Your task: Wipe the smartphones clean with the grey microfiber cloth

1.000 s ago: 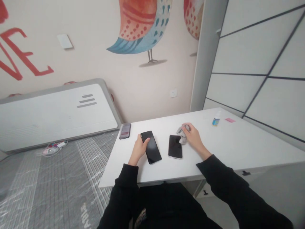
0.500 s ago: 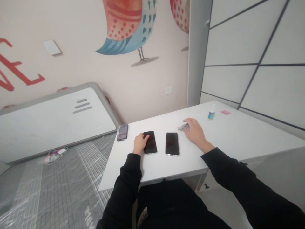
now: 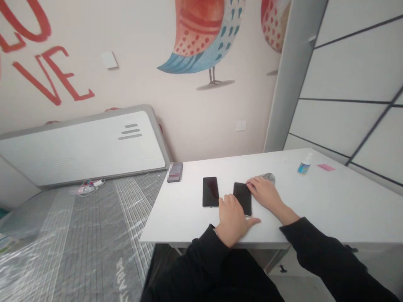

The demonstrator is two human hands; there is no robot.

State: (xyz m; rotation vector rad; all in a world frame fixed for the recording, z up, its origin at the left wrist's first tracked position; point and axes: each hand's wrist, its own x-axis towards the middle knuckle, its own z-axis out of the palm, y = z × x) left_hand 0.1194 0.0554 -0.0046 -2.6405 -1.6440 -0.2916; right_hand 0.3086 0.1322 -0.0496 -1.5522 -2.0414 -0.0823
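Two dark-screened phones lie face up on a white desk [image 3: 185, 222]. My left hand [image 3: 232, 220] rests by the lower left side of the right phone [image 3: 243, 197], covering that corner. Its thumb sticks out past the phone's bottom edge and its fingers are stretched. At the same phone's upper right edge, the fingertips of my right hand [image 3: 266, 193] touch down, fingers extended. Just behind that hand lies a crumpled grey cloth [image 3: 269, 178], partly hidden by it. The left phone [image 3: 210, 192] lies apart, a little left of my left fingers.
A pixelated dark item [image 3: 175, 172] sits at the desk's back left corner. On the right are a small bottle with a blue label [image 3: 304, 166] and a pink slip [image 3: 326, 167]. A plastic-covered mattress [image 3: 91, 235] adjoins the desk's left, and a panelled cabinet [image 3: 340, 126] its right.
My left hand has left the left phone and moved right to the other phone. My right hand has come off the grey cloth to that phone's edge. The view has shifted left.
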